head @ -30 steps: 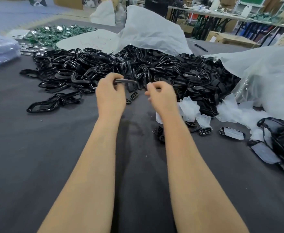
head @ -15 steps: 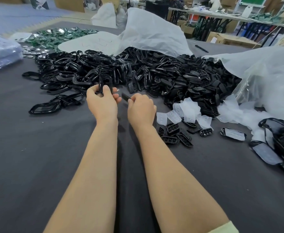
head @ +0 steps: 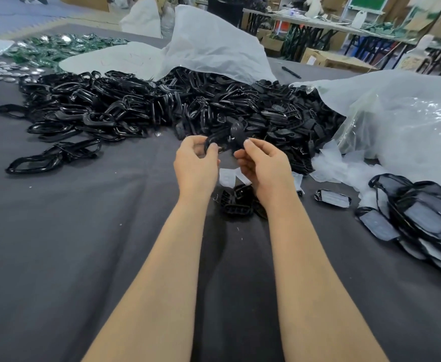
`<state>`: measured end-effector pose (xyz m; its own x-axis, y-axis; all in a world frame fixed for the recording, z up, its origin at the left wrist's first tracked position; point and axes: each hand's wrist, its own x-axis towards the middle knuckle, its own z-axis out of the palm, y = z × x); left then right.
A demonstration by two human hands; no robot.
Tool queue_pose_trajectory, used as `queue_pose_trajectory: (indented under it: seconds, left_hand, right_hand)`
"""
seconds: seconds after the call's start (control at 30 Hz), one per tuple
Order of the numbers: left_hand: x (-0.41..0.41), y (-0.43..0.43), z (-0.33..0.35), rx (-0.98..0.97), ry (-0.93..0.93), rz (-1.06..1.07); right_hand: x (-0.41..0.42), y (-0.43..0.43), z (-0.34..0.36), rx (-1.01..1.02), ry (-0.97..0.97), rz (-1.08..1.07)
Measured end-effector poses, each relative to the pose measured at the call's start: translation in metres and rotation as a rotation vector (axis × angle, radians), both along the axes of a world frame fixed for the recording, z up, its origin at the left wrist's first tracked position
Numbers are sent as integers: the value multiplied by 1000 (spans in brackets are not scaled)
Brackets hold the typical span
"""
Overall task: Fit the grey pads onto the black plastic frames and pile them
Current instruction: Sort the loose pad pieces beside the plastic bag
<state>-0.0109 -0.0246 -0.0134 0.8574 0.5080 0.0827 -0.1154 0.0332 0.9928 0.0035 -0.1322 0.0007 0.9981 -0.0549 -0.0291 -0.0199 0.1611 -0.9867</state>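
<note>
pinching black frame (head: 233, 137) between left hand (head: 195, 163), right hand (head: 261, 165); long axis sideways.

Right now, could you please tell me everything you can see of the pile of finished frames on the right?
The pile of finished frames lies at the right of the dark table cloth, running out of view. Each piece is a glossy black plastic rim round a flat grey pad. They lie mostly flat, overlapping loosely. White wrappers lie just behind.
</note>
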Motion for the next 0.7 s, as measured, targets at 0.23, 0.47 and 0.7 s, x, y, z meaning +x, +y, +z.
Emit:
queue_pose_trajectory:
  seconds: [0.23,0.47,0.7]
  left_hand:
    - [-3,-6,-4,31,-2,-51]
    - [-4,-12,-4,152,-52,-128]
    - [-2,-10,-4,159,-77,-218]
  right_hand:
    - [-3,-5,-11,-323,-223,-256]
    - [-11,11,-11,-564,-434,-293]
    - [-9,8,-9,-615,-397,-196]
